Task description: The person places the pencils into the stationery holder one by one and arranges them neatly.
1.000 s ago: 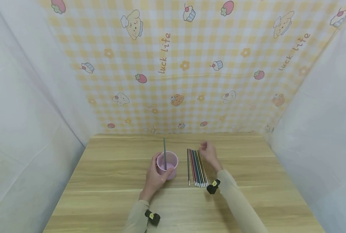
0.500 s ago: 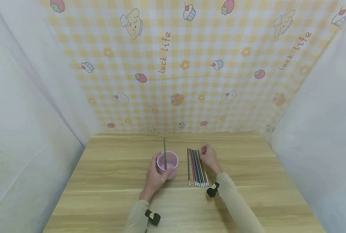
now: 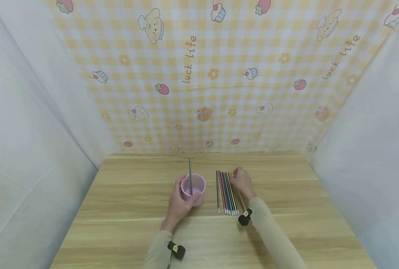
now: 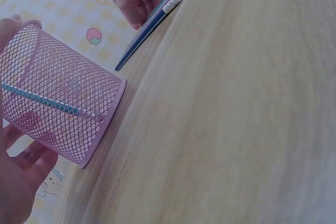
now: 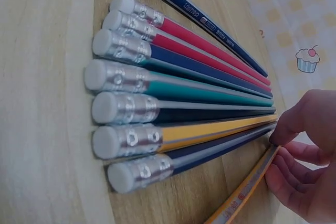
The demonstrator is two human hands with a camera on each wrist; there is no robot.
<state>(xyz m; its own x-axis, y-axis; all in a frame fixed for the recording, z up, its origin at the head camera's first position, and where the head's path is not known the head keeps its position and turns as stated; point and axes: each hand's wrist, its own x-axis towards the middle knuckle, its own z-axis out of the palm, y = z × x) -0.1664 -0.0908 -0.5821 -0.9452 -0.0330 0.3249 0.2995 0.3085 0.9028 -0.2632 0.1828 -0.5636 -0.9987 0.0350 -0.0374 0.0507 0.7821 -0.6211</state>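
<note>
My left hand point(image 3: 178, 205) grips a pink mesh pen cup point(image 4: 73, 72) that stands upright on the table, fingers and thumb around its wall. One teal pencil point(image 4: 47, 101) leans inside, its eraser end down. My right hand point(image 3: 242, 181) pinches an orange pencil point(image 5: 242, 191) near its far end, between thumb and fingers. That pencil lies at an angle, apart from the row, and its near end runs out of the right wrist view. To its left lies a row of several pencils point(image 5: 205, 90) in red, navy, teal and yellow, their white erasers toward me.
A single dark pencil point(image 5: 197, 17) lies slightly apart at the row's left side. The wooden table point(image 3: 125, 231) ends at a yellow checked cloth point(image 3: 219, 97) behind, with white sheets on both sides. Each wrist wears a black camera point(image 3: 176, 250).
My right hand has pinched the orange pencil and drawn it away from the row, its near end swinging right. My left hand and the pen cup stay in place.
</note>
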